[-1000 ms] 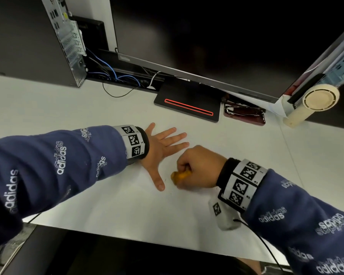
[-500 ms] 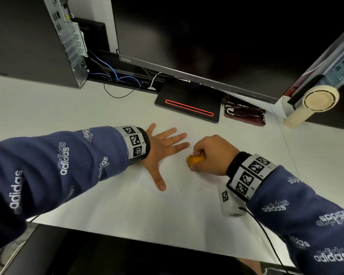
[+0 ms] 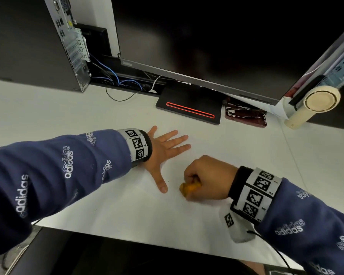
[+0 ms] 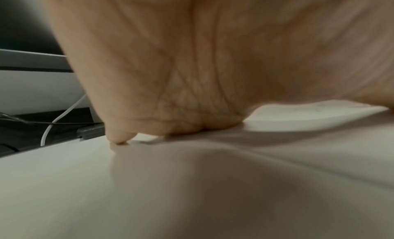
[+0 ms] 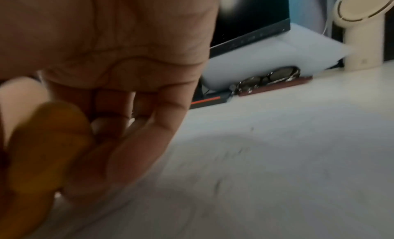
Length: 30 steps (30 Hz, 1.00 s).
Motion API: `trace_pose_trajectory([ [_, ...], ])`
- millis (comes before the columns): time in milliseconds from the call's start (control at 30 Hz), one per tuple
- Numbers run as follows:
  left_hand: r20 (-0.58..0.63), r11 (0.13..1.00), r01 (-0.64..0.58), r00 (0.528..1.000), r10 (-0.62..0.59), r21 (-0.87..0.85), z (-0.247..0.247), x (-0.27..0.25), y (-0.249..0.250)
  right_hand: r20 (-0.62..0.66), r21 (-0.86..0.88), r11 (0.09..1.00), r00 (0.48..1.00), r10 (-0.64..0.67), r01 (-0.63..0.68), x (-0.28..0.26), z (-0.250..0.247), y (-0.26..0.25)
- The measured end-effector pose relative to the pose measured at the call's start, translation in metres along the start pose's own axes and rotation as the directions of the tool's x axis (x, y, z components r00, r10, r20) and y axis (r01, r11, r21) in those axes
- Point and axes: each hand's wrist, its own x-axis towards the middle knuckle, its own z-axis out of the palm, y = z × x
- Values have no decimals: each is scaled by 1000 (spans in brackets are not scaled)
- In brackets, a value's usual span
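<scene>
- We note the left hand (image 3: 163,153) flat on the white desk (image 3: 107,205), fingers spread.
- The right hand (image 3: 209,178) is a fist around a small orange object (image 3: 188,188), its tip at the desk, just beside the left thumb.
- Behind the hands we see a monitor base (image 3: 189,108) with a red line and folded glasses (image 3: 245,114).
- A computer tower (image 3: 28,42) stands far left, a cream fan (image 3: 314,104) far right.

The orange piece (image 3: 188,189), small with a rounded, matte end, is gripped in the right hand (image 3: 210,177), its blunt tip poking out leftward, down against the white desk (image 3: 107,211).
</scene>
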Motion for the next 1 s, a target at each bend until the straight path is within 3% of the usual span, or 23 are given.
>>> trace_pose_trajectory([
  [67, 7, 1000, 1, 1000, -1, -5, -1, 0, 1, -110, -8, 998, 992, 66, -67, 5, -10, 15],
  [167, 7, 1000, 5, 1000, -5, -4, -2, 0, 2, -316, -21, 984, 934, 164, -180, 10, -18, 32],
  [233, 9, 1000, 8, 1000, -8, -5, -1, 0, 1, -245, -27, 992, 963, 112, -123, 7, -11, 23],
  [333, 12, 1000, 6, 1000, -6, -11, -1, 0, 1, 26, 39, 998, 998, 53, -54, 0, -3, 3],
  [400, 14, 1000, 9, 1000, -9, -12, -2, -1, 2, -81, 55, 992, 990, 117, -113, 6, -9, 13],
  [500, 6, 1000, 20, 1000, -20, -5, -2, -1, 4, -323, 71, 980, 925, 199, -186, 14, -14, 27],
  [533, 7, 1000, 22, 1000, -22, -6, -2, -1, 4, -304, 65, 984, 936, 180, -168, 13, -12, 24],
  [633, 11, 1000, 21, 1000, -20, -12, -2, 0, 2, -82, 94, 992, 993, 90, -82, 11, -2, 3],
  [700, 12, 1000, 19, 1000, -18, -4, -2, 1, 1, -143, 114, 985, 979, 148, -132, 19, -8, 8],
  [800, 12, 1000, 20, 1000, -20, -2, -1, 2, 3, -328, 168, 961, 907, 264, -219, 30, -20, 20],
  [933, 15, 1000, 25, 1000, -25, -10, -3, -3, 4, -132, 111, 989, 985, 108, -93, 28, -7, -2],
  [1000, 16, 1000, 24, 1000, -24, -11, -4, -2, 4, -131, 97, 983, 977, 169, -157, 31, -13, 3],
])
